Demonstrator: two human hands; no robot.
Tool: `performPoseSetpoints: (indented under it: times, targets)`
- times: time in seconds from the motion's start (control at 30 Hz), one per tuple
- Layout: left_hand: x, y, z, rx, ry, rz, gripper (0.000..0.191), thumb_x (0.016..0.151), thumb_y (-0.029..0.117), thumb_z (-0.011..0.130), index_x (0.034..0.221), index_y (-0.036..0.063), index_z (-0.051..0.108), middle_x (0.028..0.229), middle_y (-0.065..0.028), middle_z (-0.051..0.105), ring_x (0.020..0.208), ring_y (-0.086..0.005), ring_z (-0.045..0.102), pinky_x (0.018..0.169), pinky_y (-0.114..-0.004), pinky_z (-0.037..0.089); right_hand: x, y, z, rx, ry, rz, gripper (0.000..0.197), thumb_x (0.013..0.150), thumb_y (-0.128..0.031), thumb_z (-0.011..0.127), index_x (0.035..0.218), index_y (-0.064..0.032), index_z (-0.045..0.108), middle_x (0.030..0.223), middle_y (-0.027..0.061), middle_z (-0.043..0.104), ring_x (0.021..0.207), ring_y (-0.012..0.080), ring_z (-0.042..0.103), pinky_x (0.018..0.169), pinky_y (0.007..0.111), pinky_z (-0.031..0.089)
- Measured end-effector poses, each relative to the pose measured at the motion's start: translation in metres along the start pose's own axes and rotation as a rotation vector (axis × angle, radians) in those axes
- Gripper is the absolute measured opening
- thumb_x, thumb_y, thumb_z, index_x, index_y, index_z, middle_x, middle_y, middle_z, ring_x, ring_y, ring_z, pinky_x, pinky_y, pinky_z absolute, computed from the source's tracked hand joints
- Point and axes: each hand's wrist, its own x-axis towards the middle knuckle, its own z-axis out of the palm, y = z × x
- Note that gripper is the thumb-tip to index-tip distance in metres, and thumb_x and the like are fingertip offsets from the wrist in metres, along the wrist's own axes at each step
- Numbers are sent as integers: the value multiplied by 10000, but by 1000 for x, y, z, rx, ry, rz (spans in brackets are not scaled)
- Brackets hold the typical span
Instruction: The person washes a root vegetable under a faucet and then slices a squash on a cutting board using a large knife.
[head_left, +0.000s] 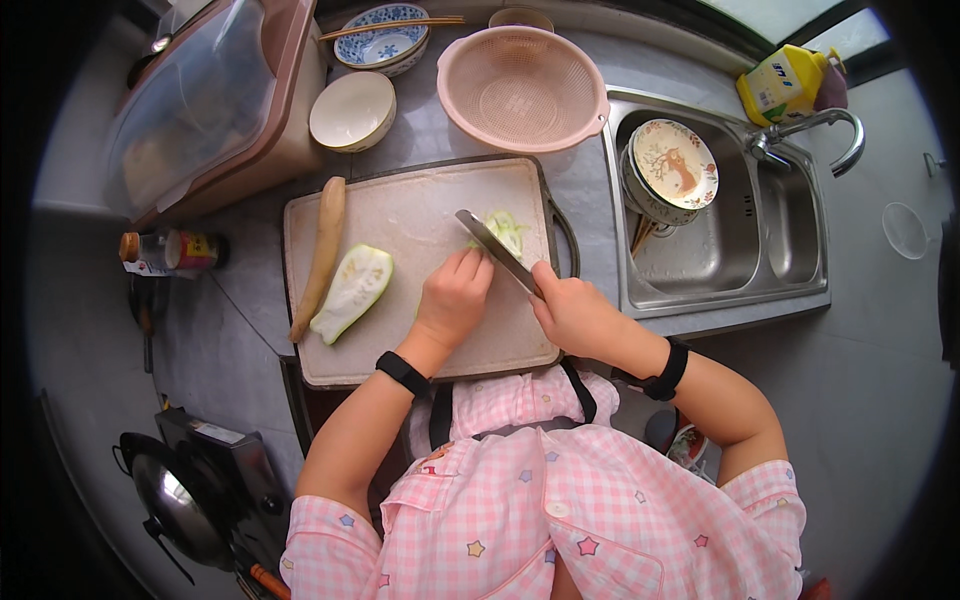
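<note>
My right hand (574, 307) grips a kitchen knife (495, 244), its blade slanting up and left over the cutting board (420, 195). Right beside the blade, the bunched fingers of my left hand (456, 289) press on a pale-green gourd piece, mostly hidden under the hand. Thin gourd slices (506, 229) lie just beyond the knife, partly covered by it. Left of my left hand, a halved gourd (354, 292) rests with its white, seeded cut face up. A long tan root vegetable (322, 255) lies along the board's left side.
A pink colander (521, 90), a white bowl (352, 111) and blue-patterned bowls (382, 41) with chopsticks stand behind the board. On the right, a steel sink (697, 255) holds stacked dishes (673, 165). A lidded bin (225, 112), jars (176, 249) and a wok (176, 499) are left.
</note>
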Motion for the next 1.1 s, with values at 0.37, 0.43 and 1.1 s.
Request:
performPoseSetpoints:
  times: [0.37,0.43,1.1]
  targets:
    - [-2,2,-1,-6,-16,-28,196,706,44,540,886,4,603,918,-129,614,853,-271,602,707,-329,530,0,-21,-25,-103,-167,5,187,885,-130,495,975,-15,378,637,250,564,632,475,549,570,548,428]
    - [-4,-1,0,-8,-44,-30,191,711,46,543,886,6,606,924,-125,619,858,-269,605,706,-330,530,4,-11,-11,-79,-132,10,185,885,-129,494,975,-17,378,637,249,564,632,474,549,571,551,426]
    - [-5,0,-1,-15,43,-21,184,695,50,546,866,23,610,892,-96,620,800,-251,600,672,-330,522,3,-7,-5,-15,31,-72,175,846,-118,502,967,-37,405,642,222,591,610,429,592,564,537,454]
